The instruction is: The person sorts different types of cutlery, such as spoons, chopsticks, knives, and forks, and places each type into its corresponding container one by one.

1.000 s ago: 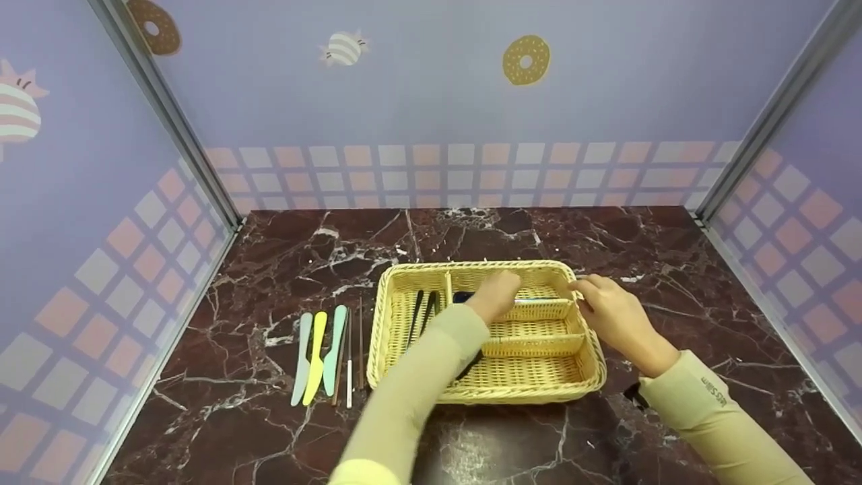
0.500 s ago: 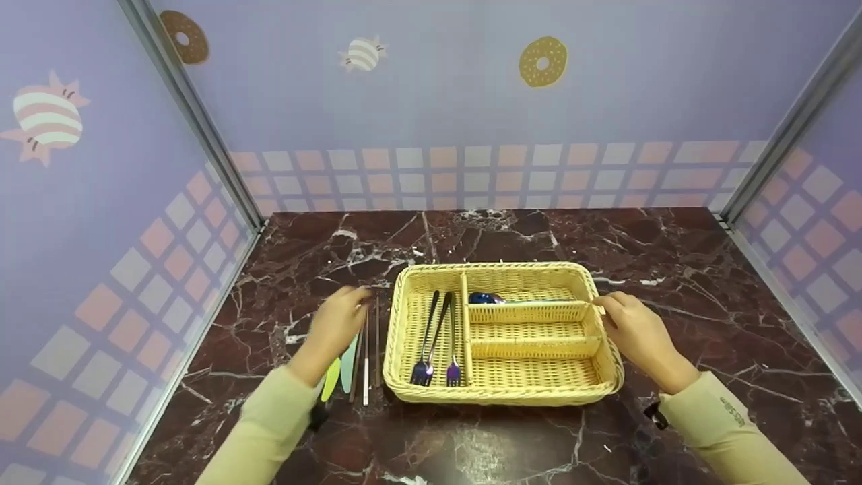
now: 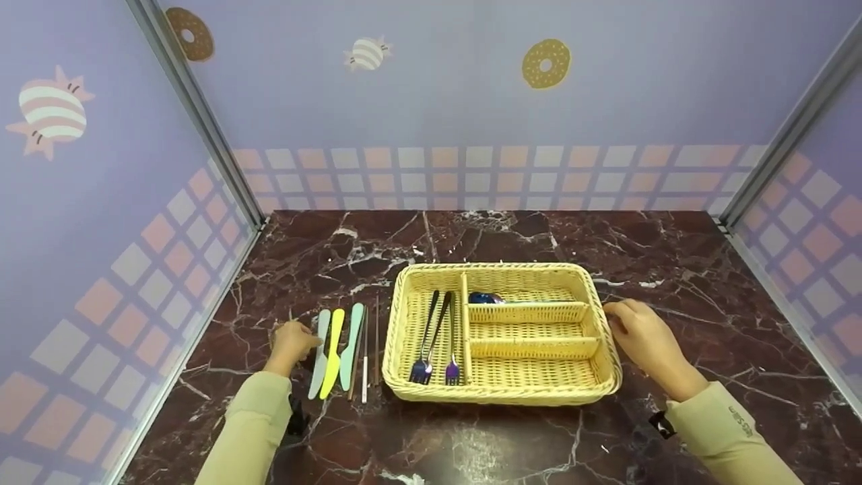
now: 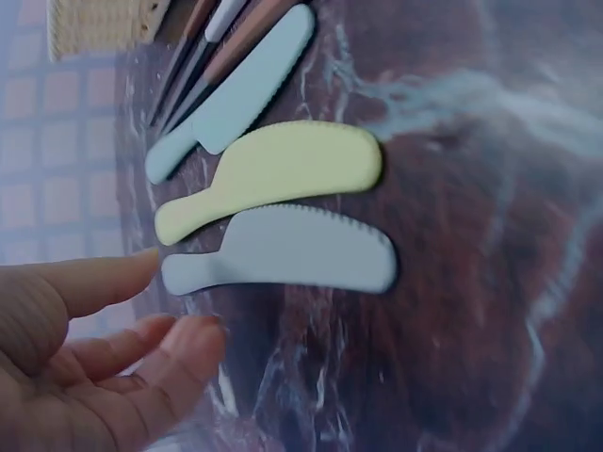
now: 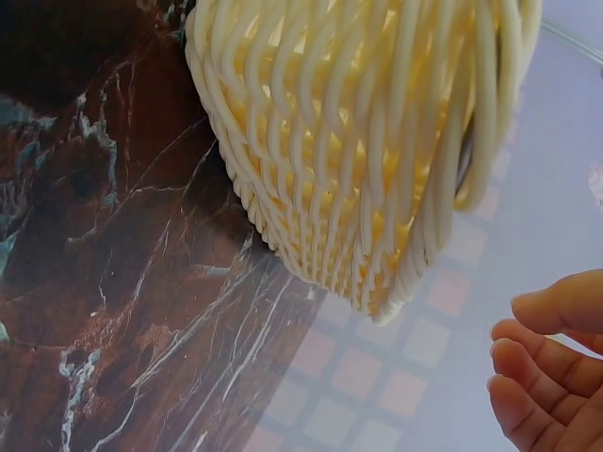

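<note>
My left hand is at the left of the row of table knives, thumb and fingers apart. Its thumb tip reaches the handle end of the pale grey-blue knife; I cannot tell whether they touch. Beside that knife lie a yellow knife and a mint knife, then several chopsticks. My right hand is by the right rim of the wicker basket, holding nothing. In the right wrist view its fingers are loosely bent and apart from the basket wall.
The basket's left compartment holds several dark forks. A dark blue spoon lies in the back right compartment. The dark red marbled table is bounded by lilac panels at the back and sides.
My left hand has left the basket, where the spoon now shows uncovered, and moved left past the chopsticks to the knives. My right hand has come off the basket's right rim.
</note>
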`<act>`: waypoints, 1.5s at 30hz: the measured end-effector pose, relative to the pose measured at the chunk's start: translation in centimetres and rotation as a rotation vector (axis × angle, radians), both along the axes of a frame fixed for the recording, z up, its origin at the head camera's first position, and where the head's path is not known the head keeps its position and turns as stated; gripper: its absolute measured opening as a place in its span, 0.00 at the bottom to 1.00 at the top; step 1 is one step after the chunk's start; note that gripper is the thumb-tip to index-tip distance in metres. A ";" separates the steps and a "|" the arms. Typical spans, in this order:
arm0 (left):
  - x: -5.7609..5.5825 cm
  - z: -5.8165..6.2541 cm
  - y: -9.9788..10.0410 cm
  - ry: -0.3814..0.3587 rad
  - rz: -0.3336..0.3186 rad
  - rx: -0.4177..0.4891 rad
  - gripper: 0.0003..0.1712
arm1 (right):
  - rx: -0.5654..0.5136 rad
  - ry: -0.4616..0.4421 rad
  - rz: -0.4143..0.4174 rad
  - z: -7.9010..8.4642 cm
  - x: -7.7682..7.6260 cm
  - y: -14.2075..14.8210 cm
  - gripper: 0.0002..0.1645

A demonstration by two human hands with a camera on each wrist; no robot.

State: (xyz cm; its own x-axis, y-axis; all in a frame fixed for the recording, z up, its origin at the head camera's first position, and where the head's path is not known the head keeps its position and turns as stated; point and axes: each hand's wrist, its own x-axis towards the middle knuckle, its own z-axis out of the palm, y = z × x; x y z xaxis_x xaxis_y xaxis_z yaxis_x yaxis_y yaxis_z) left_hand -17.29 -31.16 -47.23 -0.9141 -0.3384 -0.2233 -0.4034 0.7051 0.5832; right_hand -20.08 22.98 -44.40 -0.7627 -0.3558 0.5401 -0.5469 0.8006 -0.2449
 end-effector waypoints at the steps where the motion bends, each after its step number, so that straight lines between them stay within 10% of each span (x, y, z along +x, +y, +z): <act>1: -0.1 -0.1 0.0 -0.023 0.011 0.012 0.14 | -0.002 -0.003 0.003 0.0 0.0 0.0 0.14; 13: -4.0 -5.3 -2.1 0.033 0.071 -0.017 0.12 | -0.016 -0.064 -0.003 0.2 -0.1 0.0 0.14; 22: -2.5 -1.2 0.4 -0.034 0.122 0.040 0.08 | -0.030 -0.051 0.014 0.1 -0.2 -0.1 0.14; 30: -2.5 -1.2 0.2 -0.075 0.147 0.118 0.21 | -0.021 -0.074 0.010 -0.2 -0.2 -0.1 0.13; 45: -3.0 -1.3 -0.1 -0.075 0.134 0.167 0.05 | -0.037 -0.110 0.012 -0.1 -0.2 0.0 0.13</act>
State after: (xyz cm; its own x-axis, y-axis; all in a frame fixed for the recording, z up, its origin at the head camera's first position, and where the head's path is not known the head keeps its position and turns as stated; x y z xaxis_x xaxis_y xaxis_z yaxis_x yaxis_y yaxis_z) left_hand -20.31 -31.28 -48.58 -0.8423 -0.4082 -0.3521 -0.5336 0.5382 0.6524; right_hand -20.32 22.99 -44.53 -0.8137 -0.3469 0.4664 -0.5247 0.7835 -0.3327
